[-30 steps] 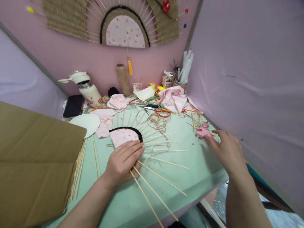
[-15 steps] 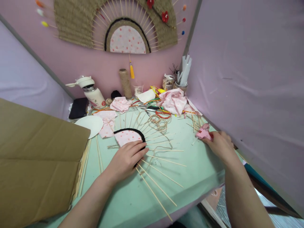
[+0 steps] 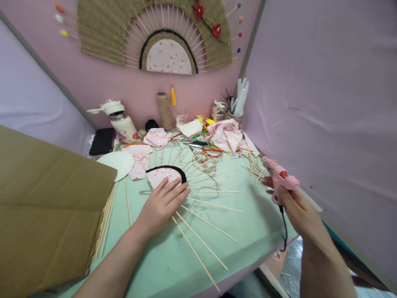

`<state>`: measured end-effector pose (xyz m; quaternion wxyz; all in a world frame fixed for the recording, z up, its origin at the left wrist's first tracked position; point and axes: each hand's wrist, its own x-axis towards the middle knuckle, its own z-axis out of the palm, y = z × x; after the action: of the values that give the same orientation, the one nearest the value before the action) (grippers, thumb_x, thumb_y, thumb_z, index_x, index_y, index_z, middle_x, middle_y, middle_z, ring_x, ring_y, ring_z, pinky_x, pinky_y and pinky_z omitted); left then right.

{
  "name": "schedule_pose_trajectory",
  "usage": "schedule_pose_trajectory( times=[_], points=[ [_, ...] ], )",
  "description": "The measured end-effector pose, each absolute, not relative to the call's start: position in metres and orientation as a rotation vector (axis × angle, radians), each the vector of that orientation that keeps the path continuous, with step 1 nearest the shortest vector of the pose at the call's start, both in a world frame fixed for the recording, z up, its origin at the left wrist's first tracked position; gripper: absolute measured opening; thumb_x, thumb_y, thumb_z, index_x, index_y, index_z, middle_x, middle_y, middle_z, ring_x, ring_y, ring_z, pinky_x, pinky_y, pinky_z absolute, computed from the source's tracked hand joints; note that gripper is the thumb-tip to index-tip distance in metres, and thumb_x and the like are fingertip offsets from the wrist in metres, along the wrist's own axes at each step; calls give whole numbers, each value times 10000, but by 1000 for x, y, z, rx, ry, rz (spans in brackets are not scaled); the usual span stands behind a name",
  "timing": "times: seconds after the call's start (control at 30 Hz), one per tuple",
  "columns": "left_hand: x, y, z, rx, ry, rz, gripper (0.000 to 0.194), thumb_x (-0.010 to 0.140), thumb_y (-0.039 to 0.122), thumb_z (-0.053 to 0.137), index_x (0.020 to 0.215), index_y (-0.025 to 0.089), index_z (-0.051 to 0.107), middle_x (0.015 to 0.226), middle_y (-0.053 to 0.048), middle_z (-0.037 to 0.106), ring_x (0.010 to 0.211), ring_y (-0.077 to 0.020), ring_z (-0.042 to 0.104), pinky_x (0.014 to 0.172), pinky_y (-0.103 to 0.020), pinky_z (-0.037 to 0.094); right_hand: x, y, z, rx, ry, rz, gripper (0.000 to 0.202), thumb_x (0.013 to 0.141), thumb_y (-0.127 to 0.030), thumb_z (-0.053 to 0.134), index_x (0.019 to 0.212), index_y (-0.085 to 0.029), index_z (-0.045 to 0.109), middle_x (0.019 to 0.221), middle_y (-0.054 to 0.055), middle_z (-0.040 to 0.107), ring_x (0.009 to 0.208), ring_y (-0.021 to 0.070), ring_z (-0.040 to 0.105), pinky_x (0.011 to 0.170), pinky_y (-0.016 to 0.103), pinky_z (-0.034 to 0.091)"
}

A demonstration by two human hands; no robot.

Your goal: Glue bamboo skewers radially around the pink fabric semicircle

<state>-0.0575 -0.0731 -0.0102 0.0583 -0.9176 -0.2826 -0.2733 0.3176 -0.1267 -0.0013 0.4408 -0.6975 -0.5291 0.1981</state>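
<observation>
My left hand (image 3: 164,200) lies flat with fingers stretched over a half-round fan base (image 3: 159,176) covered in pink-dotted white fabric with a black rim. Part of the base is hidden under that hand. Thin bamboo sticks (image 3: 214,203) fan out from its edge across the table. In my right hand (image 3: 297,207), raised above the table's right side, is a pink glue gun (image 3: 281,176), its nozzle end pointing up and away to the left. A black cord (image 3: 284,231) hangs from the glue gun's handle. Twine (image 3: 211,163) lies tangled beyond the sticks.
Cardboard (image 3: 56,207) stands at the left beside more sticks and a white disc (image 3: 120,165). Scissors (image 3: 212,151), crumpled pink fabric (image 3: 226,134), a bottle (image 3: 124,126) and a twine roll (image 3: 164,111) line the back. A finished fan (image 3: 169,56) hangs on the wall.
My right hand has lifted the glue gun off the table and turned it, bringing its cord into view. My left hand stays on the fan base.
</observation>
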Motion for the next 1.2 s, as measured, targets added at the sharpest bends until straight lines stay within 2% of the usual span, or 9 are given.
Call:
schedule_pose_trajectory(
  times=[0.1, 0.27, 0.43, 0.53, 0.7, 0.8, 0.93, 1.03, 1.2],
  points=[
    [-59, -74, -7, -2750, -856, -886, 489, 940, 70, 404, 1408, 186, 484, 1326, -118, 628, 1356, -239, 462, 1145, -504, 339, 299, -122, -8, -1421, -1034, 818, 374, 884, -552, 507, 1049, -246, 644, 1074, 105, 698, 863, 243, 669, 666, 356, 543],
    [-59, -77, -2, -2677, -917, -1017, 499, 948, 98, 412, 1437, 189, 439, 1355, -136, 601, 1373, -255, 439, 1123, -508, 378, 268, -116, -5, -1249, -835, 1029, 291, 835, -500, 596, 921, -236, 682, 933, 80, 703, 715, 193, 615, 591, 316, 517],
    [-61, -80, -1, -2589, -926, -1137, 479, 951, 138, 447, 1429, 157, 436, 1350, -164, 598, 1381, -277, 424, 1089, -528, 415, 241, -118, -5, -1216, -910, 1183, 220, 799, -431, 684, 887, -231, 716, 925, 68, 687, 678, 166, 561, 585, 288, 478],
    [-63, -81, 0, -2539, -936, -1224, 477, 953, 112, 424, 1427, 166, 437, 1349, -160, 600, 1374, -273, 435, 1072, -529, 435, 227, -117, -5, -1173, -937, 1186, 235, 821, -455, 664, 858, -230, 717, 876, 70, 675, 683, 174, 546, 603, 300, 465],
    [-63, -80, 10, -2490, -927, -1325, 504, 937, 90, 438, 1434, 169, 431, 1353, -166, 593, 1369, -275, 442, 1067, -521, 451, 208, -110, 3, -1073, -1098, 1165, 367, 851, -545, 586, 836, -206, 724, 853, 102, 685, 698, 204, 559, 611, 332, 466],
    [-61, -74, 25, -2471, -898, -1354, 512, 913, 64, 459, 1420, 138, 446, 1346, -189, 592, 1365, -282, 445, 1066, -512, 457, 196, -106, 12, -1053, -1155, 1112, 377, 846, -558, 588, 868, -206, 719, 865, 102, 692, 690, 197, 564, 546, 301, 449],
    [-48, -63, 51, -2438, -867, -1338, 536, 884, 17, 446, 1411, 115, 441, 1343, -193, 590, 1364, -279, 442, 1074, -503, 456, 181, -99, 24, -1059, -1123, 950, 379, 840, -546, 610, 876, -179, 701, 814, 96, 681, 653, 176, 560, 432, 235, 361],
    [-33, -55, 70, -2403, -884, -1336, 551, 849, -30, 415, 1380, 109, 469, 1329, -170, 605, 1348, -260, 462, 1086, -476, 454, 176, -91, 32, -1006, -1080, 839, 368, 870, -519, 589, 863, -167, 696, 800, 85, 678, 605, 142, 537, 422, 218, 339],
    [-7, -48, 89, -2361, -969, -1338, 526, 826, -35, 385, 1325, 67, 518, 1316, -152, 621, 1304, -249, 511, 1094, -442, 457, 173, -80, 49, -996, -1042, 711, 374, 876, -526, 583, 867, -165, 683, 818, 85, 691, 622, 139, 557, 429, 208, 368]
  ],
)
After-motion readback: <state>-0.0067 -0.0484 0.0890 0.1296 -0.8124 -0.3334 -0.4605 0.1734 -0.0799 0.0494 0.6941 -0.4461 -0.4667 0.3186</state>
